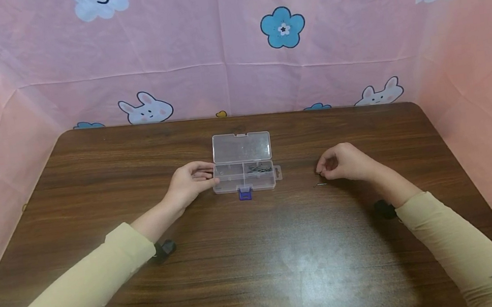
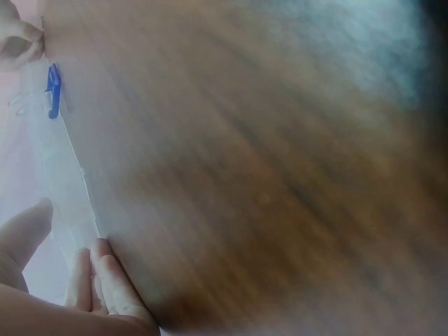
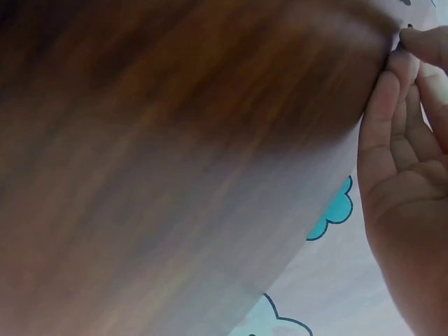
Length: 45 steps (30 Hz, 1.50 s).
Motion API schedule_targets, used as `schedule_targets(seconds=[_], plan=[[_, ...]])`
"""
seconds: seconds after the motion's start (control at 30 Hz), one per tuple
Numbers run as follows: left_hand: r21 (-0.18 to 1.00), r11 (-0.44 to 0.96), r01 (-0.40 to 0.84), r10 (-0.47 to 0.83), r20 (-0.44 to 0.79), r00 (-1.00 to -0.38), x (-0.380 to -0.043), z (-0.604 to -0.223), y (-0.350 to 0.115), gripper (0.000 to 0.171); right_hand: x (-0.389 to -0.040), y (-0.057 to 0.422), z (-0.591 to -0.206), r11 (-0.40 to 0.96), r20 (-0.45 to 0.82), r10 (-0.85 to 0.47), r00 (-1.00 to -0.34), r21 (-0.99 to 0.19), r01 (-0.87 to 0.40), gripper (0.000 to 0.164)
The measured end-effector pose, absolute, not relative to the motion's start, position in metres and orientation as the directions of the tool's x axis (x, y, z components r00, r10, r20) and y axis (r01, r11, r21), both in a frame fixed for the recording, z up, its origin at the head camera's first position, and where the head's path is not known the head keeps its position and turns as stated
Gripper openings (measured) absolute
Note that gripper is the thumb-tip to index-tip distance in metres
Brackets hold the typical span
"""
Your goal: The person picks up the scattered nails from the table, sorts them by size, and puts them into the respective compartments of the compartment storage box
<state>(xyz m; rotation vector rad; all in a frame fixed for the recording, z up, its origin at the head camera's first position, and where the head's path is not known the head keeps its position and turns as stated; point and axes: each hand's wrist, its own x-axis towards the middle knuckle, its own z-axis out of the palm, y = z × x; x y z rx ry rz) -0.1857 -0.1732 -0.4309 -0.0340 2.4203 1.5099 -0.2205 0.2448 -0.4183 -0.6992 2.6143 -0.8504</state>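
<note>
A clear plastic compartment box [image 1: 227, 191] lies on the table with its lid [image 1: 240, 148] tipped back. My left hand [image 1: 189, 183] grips the box's left end between thumb and fingers. Several thin dark nail-like metal pieces [image 1: 258, 169] lie in its back right compartment. To the right of the box, my right hand [image 1: 346, 162] pinches a small dark metal piece [image 3: 400, 45] between thumb and fingertips; most of it is hidden. One thin nail-like piece [image 1: 321, 184] lies on the table just below those fingertips. The box's blue latch [image 1: 245, 194] hangs open at the front.
The brown wood-grain table [image 1: 261, 274] has rounded far corners. A pink printed cloth [image 1: 186, 38] hangs behind it and along both sides. A hanging tab [image 1: 278, 172] sticks out from the box's right end. Light glares on the tabletop in front.
</note>
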Motion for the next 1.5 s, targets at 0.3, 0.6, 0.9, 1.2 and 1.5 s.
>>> schedule_targets(seconds=[0.3, 0.6, 0.9, 1.2, 1.5], plan=[[0.878, 0.448, -0.167, 0.131, -0.25, -0.959, -0.185, -0.432, -0.174, 0.05, -0.22, 0.243, -0.415, 0.703, -0.107, -0.533, -0.839, -0.608, -0.369, 0.01], [0.88, 0.448, -0.154, 0.138, -0.239, -0.961, -0.186, -0.433, -0.174, 0.049, -0.223, 0.229, -0.41, 0.662, -0.049, -0.531, -0.846, -0.648, -0.378, 0.011], [0.881, 0.447, -0.156, 0.135, -0.239, -0.962, -0.187, -0.433, -0.174, 0.049, -0.227, 0.203, -0.408, 0.617, -0.008, -0.544, -0.839, -0.681, -0.394, 0.011], [0.884, 0.44, -0.157, 0.133, -0.237, -0.962, -0.187, -0.432, -0.174, 0.049, -0.23, 0.168, -0.402, 0.548, 0.032, -0.59, -0.807, -0.718, -0.429, 0.01], [0.885, 0.438, -0.157, 0.134, -0.237, -0.962, -0.187, -0.432, -0.174, 0.049, -0.23, 0.142, -0.401, 0.496, 0.038, -0.62, -0.784, -0.755, -0.429, 0.012]])
